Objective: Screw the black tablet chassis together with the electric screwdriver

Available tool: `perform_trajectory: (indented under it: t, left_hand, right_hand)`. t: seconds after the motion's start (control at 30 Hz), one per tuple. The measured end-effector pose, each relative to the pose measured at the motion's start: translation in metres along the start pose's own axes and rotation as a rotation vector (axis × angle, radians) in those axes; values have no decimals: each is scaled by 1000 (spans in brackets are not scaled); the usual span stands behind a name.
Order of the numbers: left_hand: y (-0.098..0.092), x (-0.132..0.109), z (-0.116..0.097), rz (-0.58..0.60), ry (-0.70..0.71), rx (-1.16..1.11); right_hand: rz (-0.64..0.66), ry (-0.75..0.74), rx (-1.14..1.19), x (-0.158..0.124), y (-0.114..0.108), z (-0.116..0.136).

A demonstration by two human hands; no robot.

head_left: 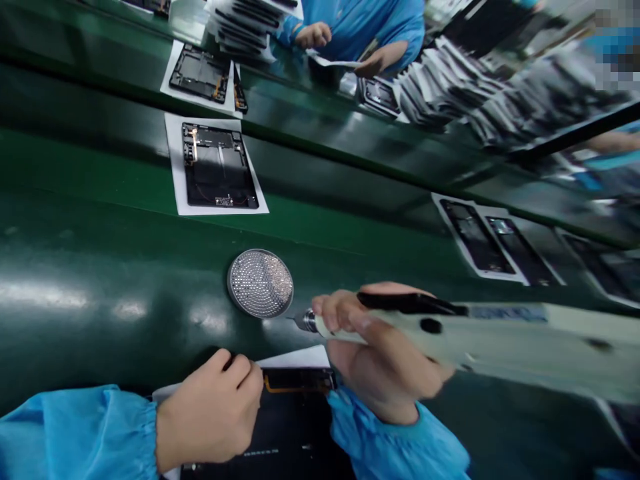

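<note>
Head view, nearest first: the right hand is clamped around a cream-white electric screwdriver, its slim steel bit pointing left. The left hand, a little apart from it, is curled over the edge of a black rectangular device housing with orange trim (whether it actually grips, I cannot tell), which lies on a white paper sheet. Just beside the bit sits a round metal tray of small silver screws on the glossy green worktop. Beyond stands another black device housing on white paper. At the far edge, a co-worker's hand rests near stacked black housings.
</note>
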State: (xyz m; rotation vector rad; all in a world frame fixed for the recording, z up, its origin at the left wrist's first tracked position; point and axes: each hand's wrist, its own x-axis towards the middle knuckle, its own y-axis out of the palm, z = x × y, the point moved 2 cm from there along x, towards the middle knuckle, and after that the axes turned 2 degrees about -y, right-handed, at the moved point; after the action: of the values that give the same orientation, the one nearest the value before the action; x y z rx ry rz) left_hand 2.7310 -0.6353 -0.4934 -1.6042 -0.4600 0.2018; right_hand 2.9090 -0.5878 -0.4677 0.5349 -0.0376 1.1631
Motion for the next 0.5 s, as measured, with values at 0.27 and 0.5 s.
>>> perform_trajectory:
  t: [0.27,0.5]
  left_hand:
    - [0,-3,0,-12,-48,-20]
    - [-2,-3,0,-2,-36,-20]
  right_hand:
    - [-73,69,-37,17,8,-29]
    - [-85,115,-37,15,6,-33]
